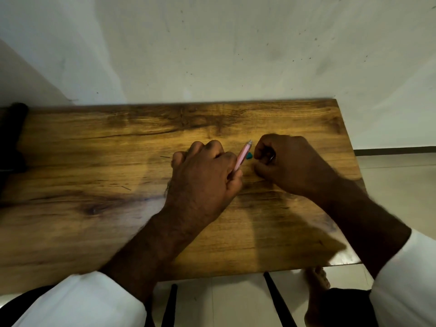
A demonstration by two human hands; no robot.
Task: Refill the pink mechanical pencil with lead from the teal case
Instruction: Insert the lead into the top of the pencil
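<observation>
Left hand (205, 175) grip wraps pink mechanical pencil (243, 156), end angled toward right hand (287, 161), likely for loading; right grip curled beside teal case (249, 156), contents unclear.

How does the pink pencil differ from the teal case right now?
The pink pencil shows much of its length; the teal case shows only a corner. The left hand grips the pencil, tilted; the case peeks out beside the right hand, its hold unclear. Both sit between the hands.
</observation>
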